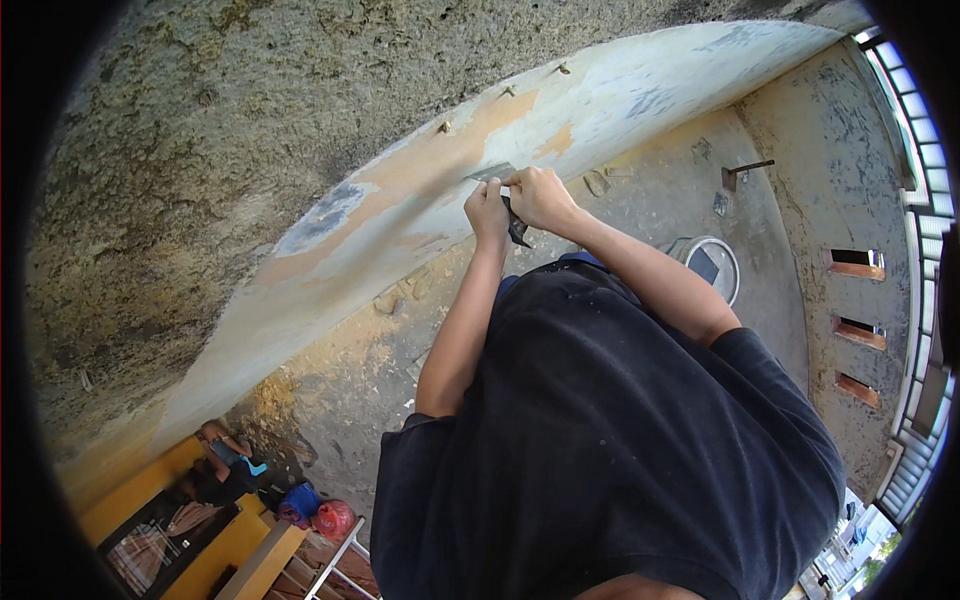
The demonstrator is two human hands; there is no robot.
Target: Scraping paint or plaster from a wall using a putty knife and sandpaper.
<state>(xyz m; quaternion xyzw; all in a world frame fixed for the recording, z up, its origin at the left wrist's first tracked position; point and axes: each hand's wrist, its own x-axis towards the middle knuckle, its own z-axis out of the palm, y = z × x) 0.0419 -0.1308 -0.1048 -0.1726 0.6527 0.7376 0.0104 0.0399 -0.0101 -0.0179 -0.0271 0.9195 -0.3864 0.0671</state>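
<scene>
Both my hands are up against a wall painted pale white with orange patches. Between them is a thin grey flat blade, which looks like a scraper, lying close to the wall's surface. My left hand is closed at the near side of the blade, fingers toward the wall. My right hand is closed at its other end, with the fingers bent. A dark pointed piece hangs between the two hands; I cannot tell whether it belongs to the scraper. The handle is hidden by my fingers.
A rough grey-brown surface borders the painted wall. Below lie a round pail, stone fragments and a metal bar jutting from the side wall. At lower left are another person, a red bag and a white ladder-like frame.
</scene>
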